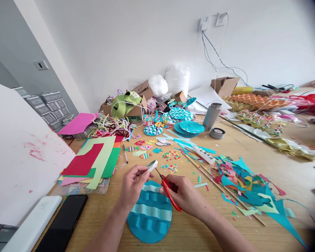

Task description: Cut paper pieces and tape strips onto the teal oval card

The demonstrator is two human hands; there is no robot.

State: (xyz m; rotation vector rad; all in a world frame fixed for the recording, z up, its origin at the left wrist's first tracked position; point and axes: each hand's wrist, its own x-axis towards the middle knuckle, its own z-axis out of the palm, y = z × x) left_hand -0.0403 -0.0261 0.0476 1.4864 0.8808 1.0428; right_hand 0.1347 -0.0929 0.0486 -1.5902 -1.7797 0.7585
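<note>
Between the fingers and thumb of my left hand (133, 183) is a small white roll of what looks like tape (152, 166). My right hand (182, 192) grips red-handled scissors (170, 196). Their tips point up and left and meet the roll's edge or lie just beside it. Below both hands lies a round blue paper disc (149, 224) with wavy light-blue and darker blue strips across it; my hands hide part of its upper edge. Just beyond are small piles of coloured paper bits (170, 155) and several paper fish (144, 153).
Coloured paper sheets (102, 164) lie left, above a black phone (63, 224). Paper scraps (252, 185), wooden sticks (231, 196) and a glue bottle (204, 155) are right. Farther back stand stacked blue discs (189, 128) and a metal flask (212, 116).
</note>
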